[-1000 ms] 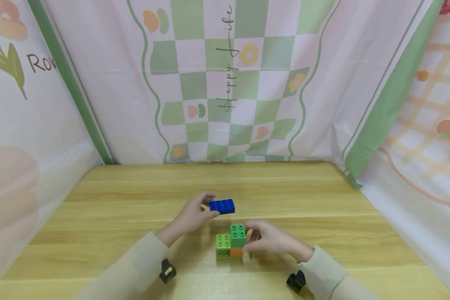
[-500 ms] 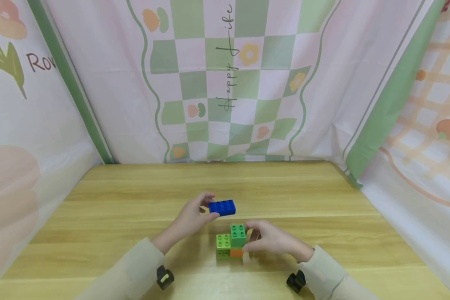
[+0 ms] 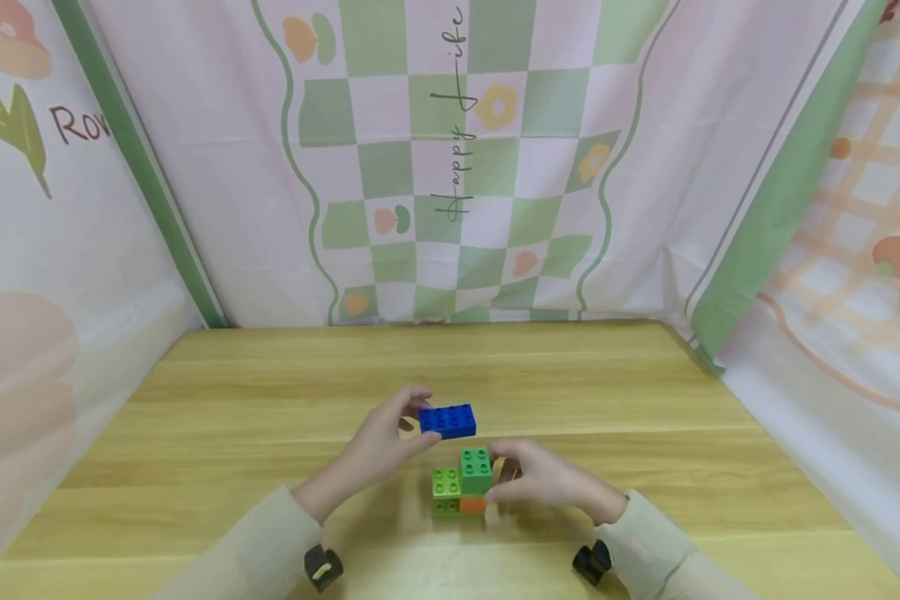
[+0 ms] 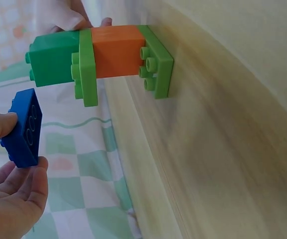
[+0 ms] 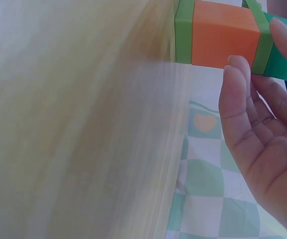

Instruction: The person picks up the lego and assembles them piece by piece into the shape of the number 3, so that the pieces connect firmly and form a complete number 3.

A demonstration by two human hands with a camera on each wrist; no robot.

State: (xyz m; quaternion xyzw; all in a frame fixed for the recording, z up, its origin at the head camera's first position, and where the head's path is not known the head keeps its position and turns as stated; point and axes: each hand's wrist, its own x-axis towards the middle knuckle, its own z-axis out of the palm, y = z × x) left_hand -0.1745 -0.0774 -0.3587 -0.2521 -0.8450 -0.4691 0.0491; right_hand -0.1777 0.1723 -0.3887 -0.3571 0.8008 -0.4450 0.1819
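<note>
A thin blue toy brick [image 3: 448, 422] is pinched between thumb and fingers of my left hand [image 3: 375, 440], in the air just beyond the stack. In the left wrist view its hollow underside faces the stack. The stack stands on the table: a lower lime-green brick [image 4: 164, 74], an orange block [image 4: 117, 52] on it, an upper lime-green brick [image 3: 446, 481], then a green block [image 3: 476, 472] at the top right. My right hand [image 3: 547, 479] holds the stack from the right, thumb and fingers about the green block. The upper lime brick's left studs are bare.
The wooden table [image 3: 270, 375] reaches back to a checkered curtain [image 3: 450, 167]. Patterned cloth hangs at both sides. Each wrist carries a black camera mount, such as the left mount [image 3: 322, 568].
My left hand has brought the blue brick slightly nearer to me and to the right, closer to the stack. The right hand and the stack stay in place.
</note>
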